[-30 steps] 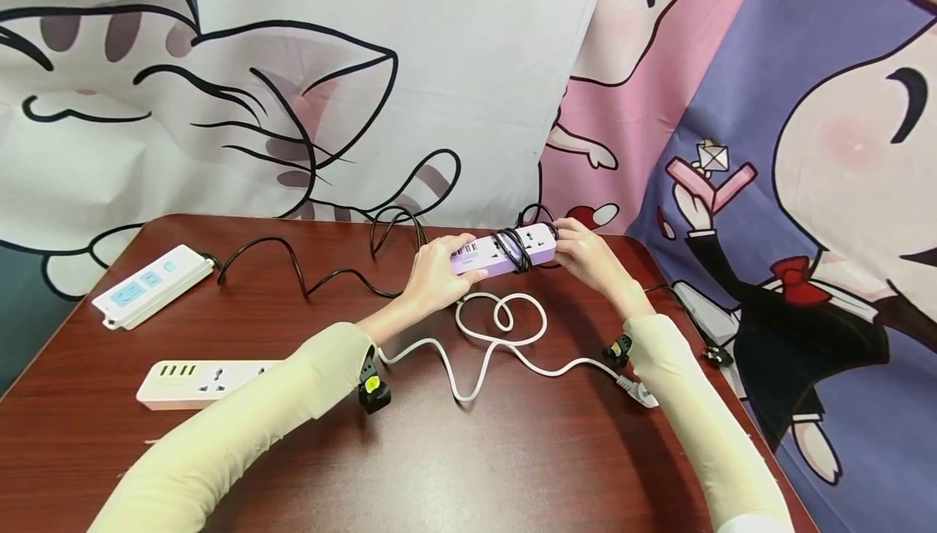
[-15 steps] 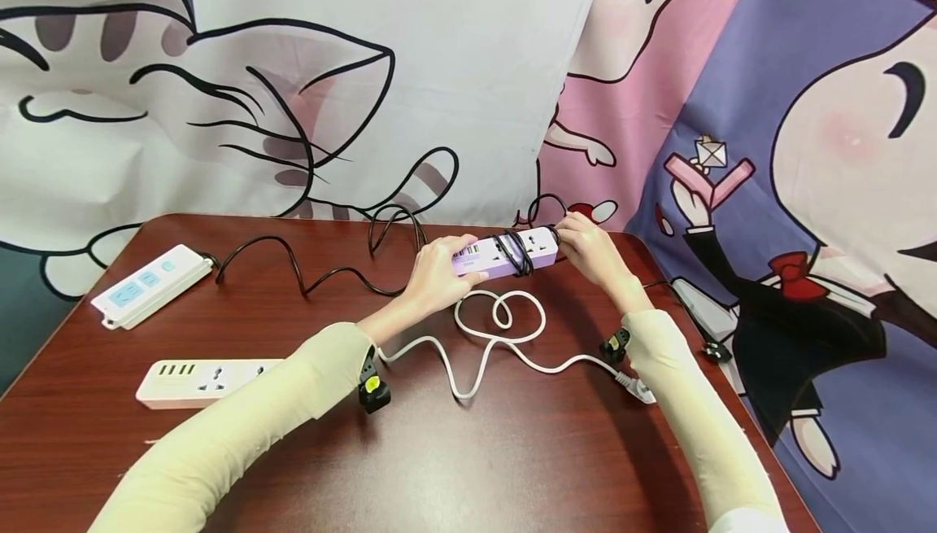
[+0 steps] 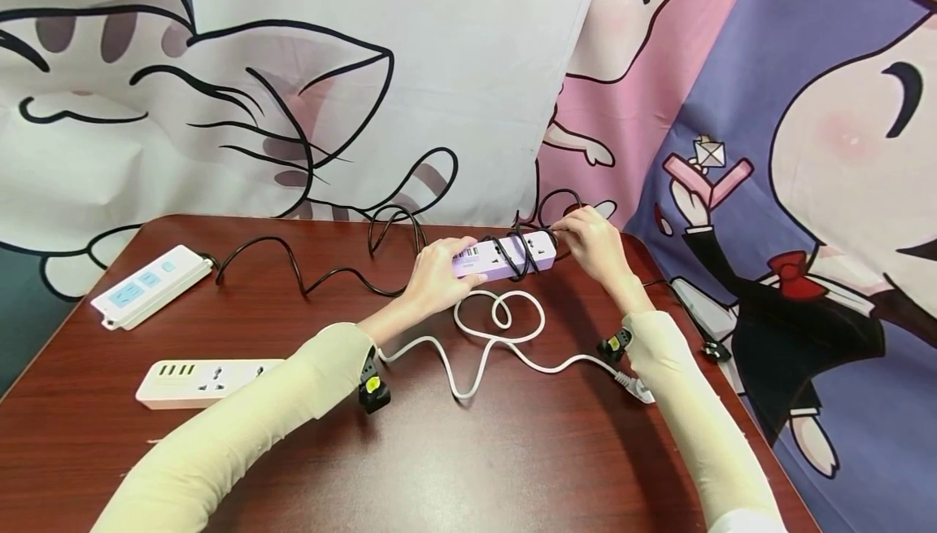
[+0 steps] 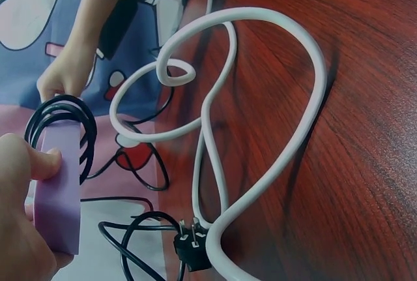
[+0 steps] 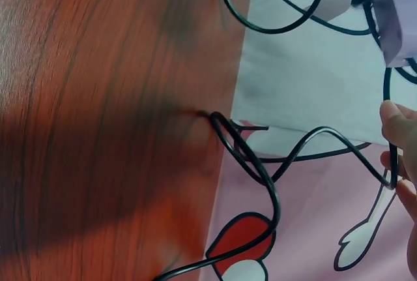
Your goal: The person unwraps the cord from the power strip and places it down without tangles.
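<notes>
My left hand (image 3: 437,270) grips one end of a purple-and-white power strip (image 3: 542,250), held up above the far part of the table. Black cord (image 3: 521,260) is wound several times round the strip's other end; the loops look loose in the left wrist view. Just off that end, my right hand (image 3: 590,242) pinches the black cord (image 5: 393,144) between thumb and fingers. From there the cord's slack sags in curves past the table edge in the right wrist view. The strip's purple side (image 4: 60,193) faces the left wrist camera, with my thumb across it.
A white power strip with blue sockets (image 3: 154,285) lies at the left, its black cord trailing right. Nearer is another white strip (image 3: 198,382), partly behind my left sleeve. A looped white cord (image 3: 479,370) ends in a plug (image 3: 638,389). A black plug (image 4: 191,247) lies behind it.
My right hand has drawn away from the strip's end, up and to the right, then slightly back, pulling cord. The windings on the strip have loosened and spread. The left hand stays nearly still.
</notes>
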`<state>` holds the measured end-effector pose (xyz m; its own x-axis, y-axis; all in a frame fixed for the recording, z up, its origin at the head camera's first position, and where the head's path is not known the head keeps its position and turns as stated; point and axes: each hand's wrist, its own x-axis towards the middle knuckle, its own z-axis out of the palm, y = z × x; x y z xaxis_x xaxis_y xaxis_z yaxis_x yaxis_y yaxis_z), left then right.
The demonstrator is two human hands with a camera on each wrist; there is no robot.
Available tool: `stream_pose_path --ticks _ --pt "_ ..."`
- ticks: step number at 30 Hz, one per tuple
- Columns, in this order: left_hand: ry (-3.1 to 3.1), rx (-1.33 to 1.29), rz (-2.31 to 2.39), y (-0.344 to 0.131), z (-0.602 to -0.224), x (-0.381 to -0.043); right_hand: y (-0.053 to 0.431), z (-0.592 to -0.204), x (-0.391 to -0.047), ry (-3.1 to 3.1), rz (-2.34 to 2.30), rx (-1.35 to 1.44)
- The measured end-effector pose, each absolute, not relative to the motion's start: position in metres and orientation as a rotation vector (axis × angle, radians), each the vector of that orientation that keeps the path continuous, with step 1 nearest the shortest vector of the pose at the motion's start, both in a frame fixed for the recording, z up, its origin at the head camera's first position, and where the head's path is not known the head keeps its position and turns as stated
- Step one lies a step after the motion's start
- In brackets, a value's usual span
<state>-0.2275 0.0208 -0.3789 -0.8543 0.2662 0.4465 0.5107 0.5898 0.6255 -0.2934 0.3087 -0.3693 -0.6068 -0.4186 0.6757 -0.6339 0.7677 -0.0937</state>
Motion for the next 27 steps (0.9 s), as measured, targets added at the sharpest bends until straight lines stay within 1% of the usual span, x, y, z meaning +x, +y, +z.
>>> stream_pose_path --ticks 13,27 --pt "-2.481 -0.625 -1.108 0.017 -0.382 -0.227 0.306 -0.365 -0.280 -2.262 0.531 0.595" --pt "-2.459 -0.583 -1.142 0.011 -0.382 -0.222 0.329 -0.370 -0.274 -2.296 0.501 0.442"
